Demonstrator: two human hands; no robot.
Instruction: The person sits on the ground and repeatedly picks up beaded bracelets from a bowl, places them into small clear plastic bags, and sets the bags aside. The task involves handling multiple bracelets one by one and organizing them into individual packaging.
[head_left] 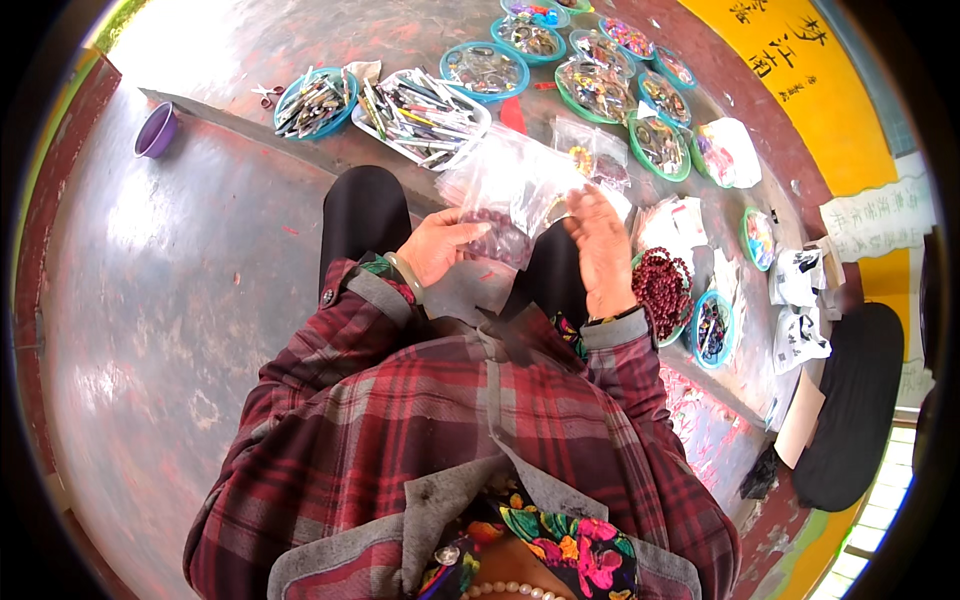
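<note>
My left hand grips a clear plastic bag over my lap, thumb across its front. Dark red beads lie in the bag's lower part. My right hand is raised at the bag's right side, beside its upper edge. Its fingers are blurred, so whether they pinch the plastic does not show. Just right of this hand, a green-rimmed bowl is heaped with strands of dark red beads.
Ahead stand a white basket and a blue basin, both full of pens. Several basins of small packets, such as a green one, spread beyond. Scissors and a purple basin sit left; a black cushion is at right.
</note>
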